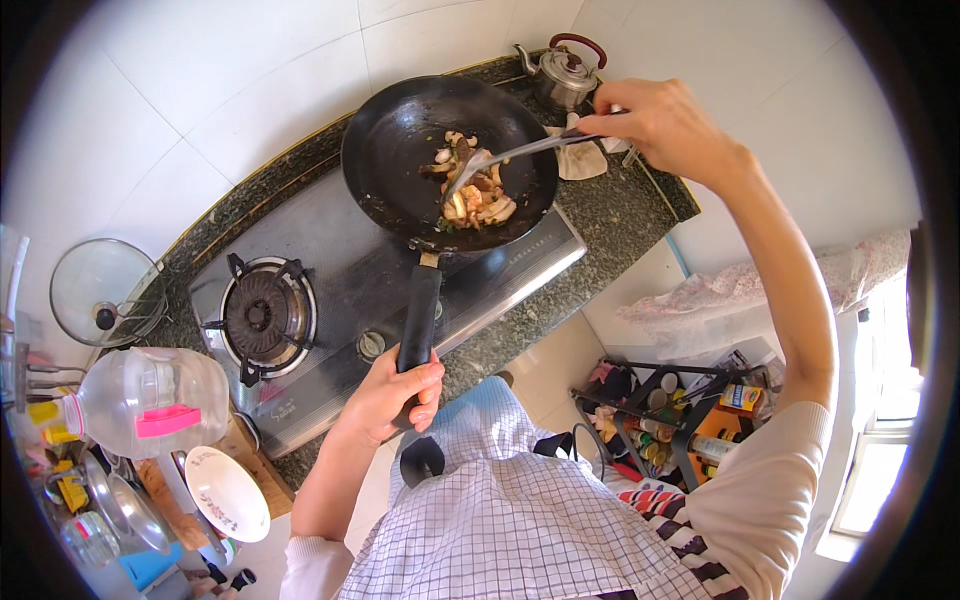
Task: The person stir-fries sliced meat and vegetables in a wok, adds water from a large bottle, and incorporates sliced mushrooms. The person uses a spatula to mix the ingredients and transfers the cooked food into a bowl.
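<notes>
My left hand (pixel 405 394) is closed around the black handle of a dark frying pan (pixel 397 180) over the right side of a two-burner gas stove (pixel 352 292). In the pan lies cooked food in pieces (pixel 476 199), light and brown with green bits. My right hand (pixel 660 127), above the pan's right side, grips a metal spatula (pixel 525 148) by its dark handle. The spatula's head is among the food. Whether the pan rests on its burner cannot be seen; the left burner (pixel 259 315) shows bare.
A metal kettle (pixel 568 79) and a folded cloth (pixel 581 159) are at the back right. At left are a glass lid (pixel 97 292), a large plastic jug (pixel 154 401), a floral bowl (pixel 226 493) and a knife (pixel 196 499). A black rack (pixel 682 435) holds jars at lower right.
</notes>
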The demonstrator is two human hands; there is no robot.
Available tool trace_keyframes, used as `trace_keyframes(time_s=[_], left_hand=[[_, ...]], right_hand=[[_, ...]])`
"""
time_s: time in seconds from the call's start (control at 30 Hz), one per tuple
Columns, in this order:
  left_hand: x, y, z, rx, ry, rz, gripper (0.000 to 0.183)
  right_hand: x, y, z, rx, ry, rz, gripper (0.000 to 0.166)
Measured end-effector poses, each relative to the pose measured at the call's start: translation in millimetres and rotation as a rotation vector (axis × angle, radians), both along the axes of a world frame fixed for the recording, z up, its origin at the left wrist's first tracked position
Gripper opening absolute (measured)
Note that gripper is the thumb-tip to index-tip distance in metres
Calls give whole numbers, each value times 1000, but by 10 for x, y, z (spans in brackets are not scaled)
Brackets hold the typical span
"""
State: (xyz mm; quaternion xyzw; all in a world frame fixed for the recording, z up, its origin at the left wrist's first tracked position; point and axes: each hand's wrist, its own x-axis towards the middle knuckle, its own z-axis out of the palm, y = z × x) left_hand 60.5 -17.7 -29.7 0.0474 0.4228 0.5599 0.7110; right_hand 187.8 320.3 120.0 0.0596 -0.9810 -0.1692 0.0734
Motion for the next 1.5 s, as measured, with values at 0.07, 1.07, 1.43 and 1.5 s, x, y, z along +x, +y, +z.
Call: trace_keyframes(time_s=[0.07,1.07,1.43,1.5], left_hand=[[-6,-22,-17,-7,-1,21,17],[8,16,24,-14,68,-24,22],[11,-1,-10,-31,9,13,16],[17,-3,-13,-35,3,15,16]], right_hand=[[42,-128,187,-6,-21,-101,38],[-410,498,-732,-597,-72,-494,33],[23,-403,94,-7,97,-118,21],[162,-483,295,-24,44,-181,21]])
